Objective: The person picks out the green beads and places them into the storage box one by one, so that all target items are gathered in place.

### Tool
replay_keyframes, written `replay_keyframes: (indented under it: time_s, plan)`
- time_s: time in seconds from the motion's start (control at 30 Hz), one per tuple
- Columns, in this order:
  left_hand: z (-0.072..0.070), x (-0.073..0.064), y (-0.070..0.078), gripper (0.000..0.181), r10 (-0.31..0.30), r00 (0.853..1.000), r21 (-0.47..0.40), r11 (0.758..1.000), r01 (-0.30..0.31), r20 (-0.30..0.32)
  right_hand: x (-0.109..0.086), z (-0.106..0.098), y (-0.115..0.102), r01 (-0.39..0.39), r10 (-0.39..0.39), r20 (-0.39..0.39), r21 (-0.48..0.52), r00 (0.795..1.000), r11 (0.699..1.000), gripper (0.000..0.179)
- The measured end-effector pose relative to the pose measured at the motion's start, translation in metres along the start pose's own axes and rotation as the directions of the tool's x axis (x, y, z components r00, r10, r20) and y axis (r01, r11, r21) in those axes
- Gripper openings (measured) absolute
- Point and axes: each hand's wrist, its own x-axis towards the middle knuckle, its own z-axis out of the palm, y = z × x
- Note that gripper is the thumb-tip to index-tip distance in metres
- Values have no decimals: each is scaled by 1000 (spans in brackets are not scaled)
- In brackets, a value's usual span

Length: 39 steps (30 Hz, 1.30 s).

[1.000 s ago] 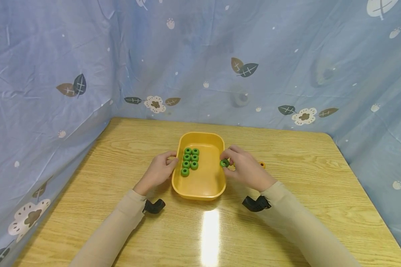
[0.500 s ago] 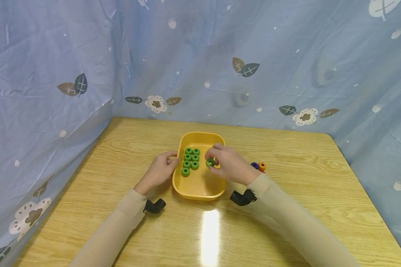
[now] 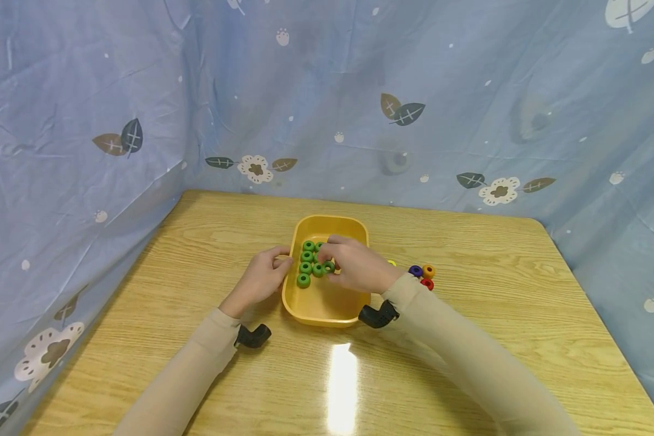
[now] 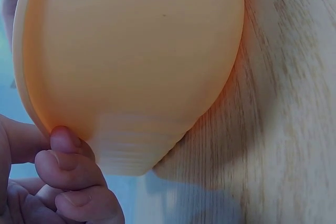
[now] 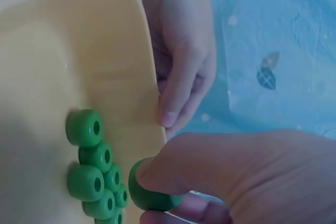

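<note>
A yellow plastic tray (image 3: 324, 320) stands on the table, with several green beads (image 3: 303, 280) in two rows along its left side. My left hand (image 3: 261, 278) holds the tray's left rim; in the left wrist view its fingertips (image 4: 65, 161) curl against the outside of the wall. Over the inside of the tray, my right hand (image 3: 362, 266) pinches a green bead (image 5: 149, 195) between thumb and fingers, close to the right-hand row. That hand hides part of this row in the head view.
Right of the tray lie a purple bead (image 3: 415, 271), an orange bead (image 3: 428, 271) and a red bead (image 3: 427, 284). A yellow piece (image 3: 392, 263) shows partly behind the right wrist. A blue patterned curtain (image 3: 327, 109) hangs behind the wooden table (image 3: 223, 224).
My right hand has carried the green bead leftward from the tray's right rim to beside the rows, uncovering the coloured beads on the table. The left hand has stayed at the rim.
</note>
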Motion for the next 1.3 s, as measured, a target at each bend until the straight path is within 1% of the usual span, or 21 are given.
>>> replay_keyframes:
  time_s: [0.2,0.33,0.5,0.7,0.8,1.0,1.3]
  plan:
    - [-1,-1,1,43,-5,1000,-4,1000,5,10,15,6,-1,17,-15,50,-47,999,999,20]
    - [-1,0,1,42,-7,1000,-12,1000,7,9,24,13,0,-1,7,107,-57,994,998,18]
    - [-1,1,1,42,-2,1000,-11,1000,2,8,33,20,3,-38,52,184,-79,982,996,18]
    - [-2,1,1,42,12,1000,8,1000,-12,4,39,27,6,-42,62,234,-90,970,995,20]
    - [-2,1,1,42,10,1000,12,1000,-9,-1,41,29,7,-43,67,257,-97,964,994,20]
    - [-2,1,1,42,17,1000,15,1000,-17,1,41,30,7,-55,77,273,-86,959,995,18]
    - [-1,1,-1,42,34,999,28,999,-34,4,40,31,7,-48,67,268,-78,961,996,17]
